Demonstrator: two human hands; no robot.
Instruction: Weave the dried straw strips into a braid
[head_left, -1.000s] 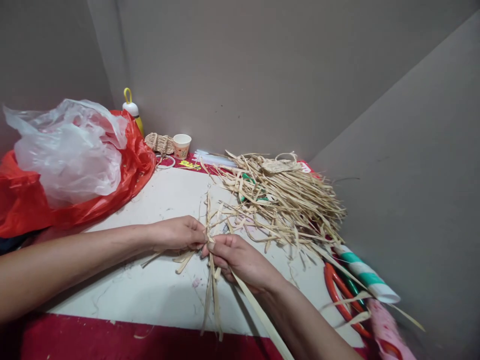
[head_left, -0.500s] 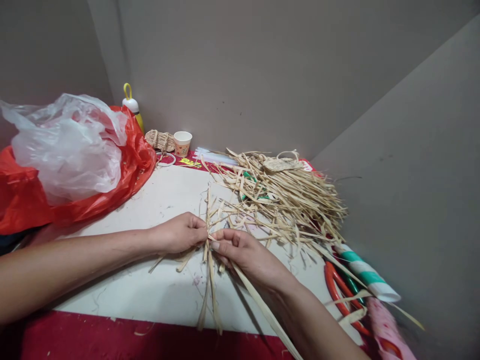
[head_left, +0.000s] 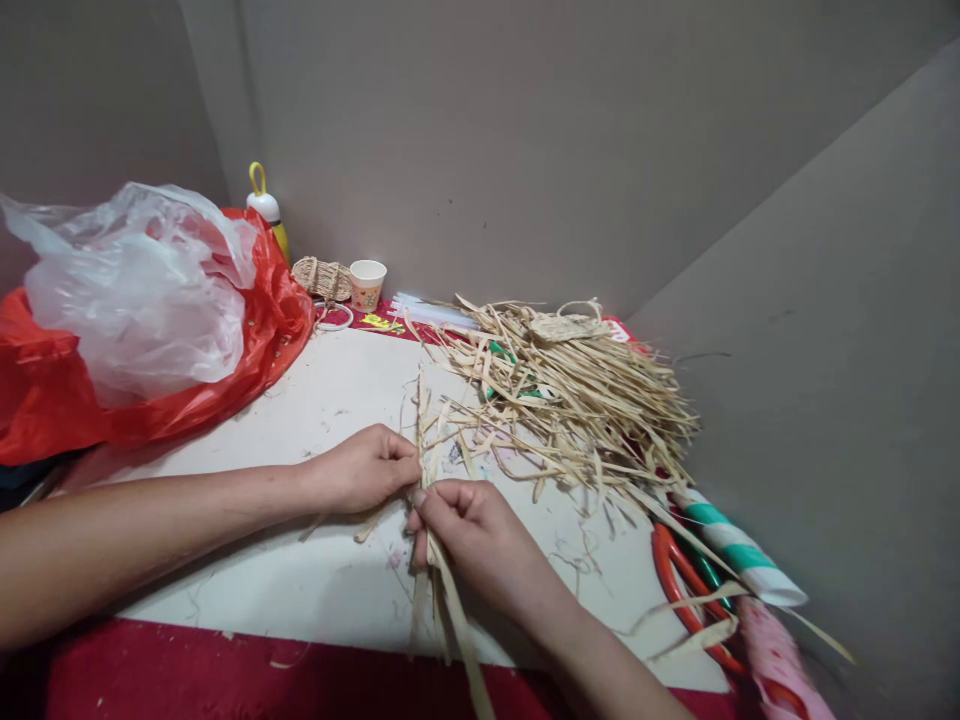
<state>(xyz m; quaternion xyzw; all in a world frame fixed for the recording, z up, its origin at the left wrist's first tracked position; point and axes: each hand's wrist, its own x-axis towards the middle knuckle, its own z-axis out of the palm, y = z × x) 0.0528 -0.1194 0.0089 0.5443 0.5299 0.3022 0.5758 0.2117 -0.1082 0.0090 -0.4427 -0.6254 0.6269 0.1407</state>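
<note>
A narrow braid of dry straw (head_left: 422, 410) runs upright over the white board, its loose strands (head_left: 450, 590) hanging toward the near edge. My left hand (head_left: 367, 468) pinches the braid from the left, fingers closed. Just below, my right hand (head_left: 461, 520) is closed around the loose strands, thumb and forefinger pressed together. The two hands nearly touch at the braid, and the crossing of strands between them is mostly hidden by my fingers. Beyond my right hand lies a big heap of dry straw (head_left: 592, 380), with scattered pieces around its near side.
A red plastic bag (head_left: 277, 330) with a clear bag (head_left: 150, 300) fills the left. At the back stand a bottle (head_left: 264, 207), a paper cup (head_left: 367, 288) and a woven straw piece (head_left: 322, 278). Red handles (head_left: 679, 580) and a green-striped roll (head_left: 739, 550) lie right. Grey walls (head_left: 480, 150) enclose the table.
My right hand has shifted slightly down and left along the strands. The long strand that slanted out to the lower right now hangs more steeply, gathered with the others. My left hand stays nearly in place.
</note>
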